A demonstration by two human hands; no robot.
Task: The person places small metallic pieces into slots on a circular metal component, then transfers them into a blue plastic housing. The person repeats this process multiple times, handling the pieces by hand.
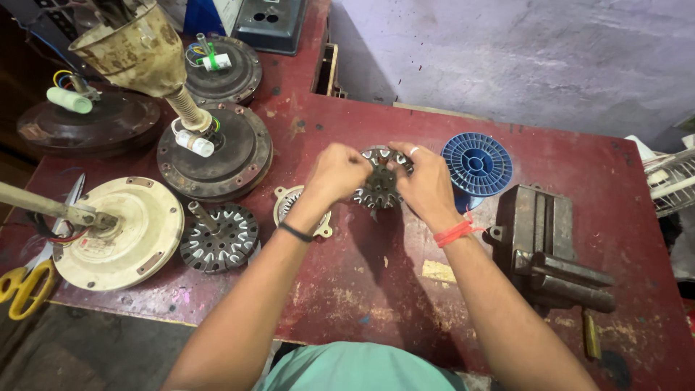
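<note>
Workbench layout around the slotted steel stator core (379, 182)

The core sits mid-table between both hands; a blue plastic wire spool (477, 164) lies right of it, an iron bench vise (544, 245) nearer right, and a second toothed stator on its shaft (218, 237) left.

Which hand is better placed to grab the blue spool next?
Right. The right hand grips the stator core beside the blue spool; the left hand holds the core's far side.
</note>
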